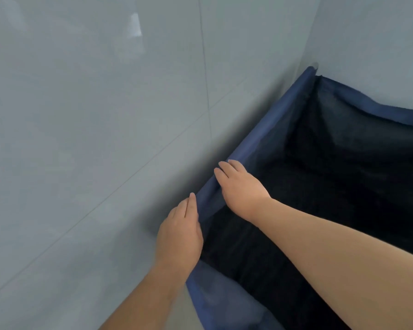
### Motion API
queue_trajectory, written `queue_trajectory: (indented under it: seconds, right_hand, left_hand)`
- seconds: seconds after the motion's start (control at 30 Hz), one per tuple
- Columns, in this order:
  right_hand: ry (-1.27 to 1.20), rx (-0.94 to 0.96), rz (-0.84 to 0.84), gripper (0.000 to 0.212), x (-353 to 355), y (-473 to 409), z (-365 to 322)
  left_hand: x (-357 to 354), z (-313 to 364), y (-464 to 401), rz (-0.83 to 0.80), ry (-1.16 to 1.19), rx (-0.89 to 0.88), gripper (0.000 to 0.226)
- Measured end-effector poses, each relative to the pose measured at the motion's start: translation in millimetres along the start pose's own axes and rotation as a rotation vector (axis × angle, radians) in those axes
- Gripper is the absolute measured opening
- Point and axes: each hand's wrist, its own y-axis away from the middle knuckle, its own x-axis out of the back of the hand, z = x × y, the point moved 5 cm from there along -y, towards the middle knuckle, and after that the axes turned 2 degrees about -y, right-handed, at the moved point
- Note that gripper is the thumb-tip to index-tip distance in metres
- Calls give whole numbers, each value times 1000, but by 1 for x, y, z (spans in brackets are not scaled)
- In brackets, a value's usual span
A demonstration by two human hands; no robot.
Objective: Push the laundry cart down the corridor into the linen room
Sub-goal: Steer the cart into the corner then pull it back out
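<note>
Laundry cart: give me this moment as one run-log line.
laundry cart: blue rim along tiled wall | left hand: on rim | right hand: on rim | interior: dark

laundry cart rim [270,129]: navy blue fabric, plain, no print; slightly paler, greyer blue where the cloth folds over near the bottom edge of the view.
cart lining [332,186]: near black, plain, with a faint fine-grained mesh look; dimmer towards the far right.
wall tiles [93,103]: pale grey-blue, glossy, plain; thin darker grout lines crossing in a large grid; one whitish reflected patch high up.
far wall [379,44]: same pale grey-blue, plain, a touch lighter.
shadow along the cart: soft dark grey band on the tiles beside the blue rim.
</note>
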Motion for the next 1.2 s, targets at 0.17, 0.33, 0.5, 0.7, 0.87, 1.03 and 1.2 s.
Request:
queue_trajectory:
  seconds: [0.17,0.33,0.5,0.7,0.87,1.03,1.2]
  right_hand:
    - [286,157,19,61,0,-6,0]
    - [224,129,-43,66,0,-13,4]
    - [192,109,-54,67,1,-19,2]
    - [110,73,-34,69,6,-23,2]
    - [45,85,-54,67,4,-30,4]
    - [-72,52,-36,68,3,-28,5]
    - [-106,46,-36,70,5,-30,5]
  left_hand:
    - [0,-7,-4,-12,-18,41,43]
    - [1,-12,-8,-21,-10,83,43]
    - [2,-17,-11,-11,4,84,43]
    - [-3,-21,-12,-2,33,53,44]
    - [-4,-20,-10,9,-22,-70,65]
    - [-2,-20,-8,-46,-57,-117,77]
    - [-1,-19,-8,-96,-41,-135,81]
